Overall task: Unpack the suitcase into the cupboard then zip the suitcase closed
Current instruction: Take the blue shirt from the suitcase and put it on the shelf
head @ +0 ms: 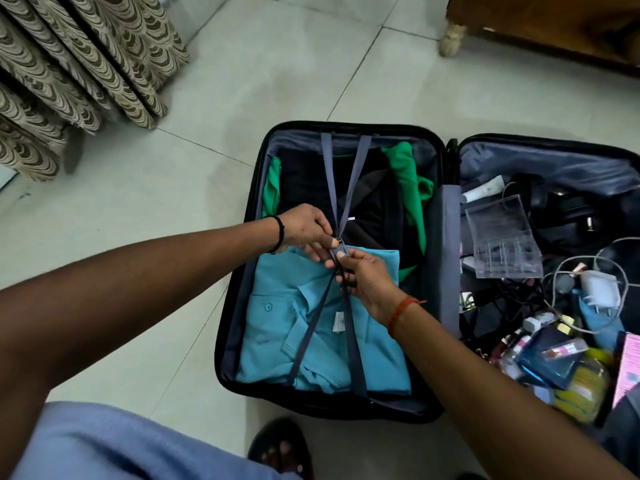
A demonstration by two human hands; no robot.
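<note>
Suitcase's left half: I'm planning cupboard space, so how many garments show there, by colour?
Teal shirt: 1
Green garments: 2 pieces showing, maybe one garment
Black clothing: 1 pile, count unclear
Total: 4 visible pieces

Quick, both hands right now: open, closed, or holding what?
Left hand: pinches the small dark plastic buckle joining the grey elastic suitcase straps.
Right hand: pinches the same buckle from the near side.

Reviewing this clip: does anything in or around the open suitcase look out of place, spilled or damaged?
Nothing looks damaged or spilled. The suitcase lies open on the floor; both hands, left hand and right hand, pinch the strap buckle over the folded teal shirt. The right half is only a loose jumble of cables, a charger and toiletries.
</note>
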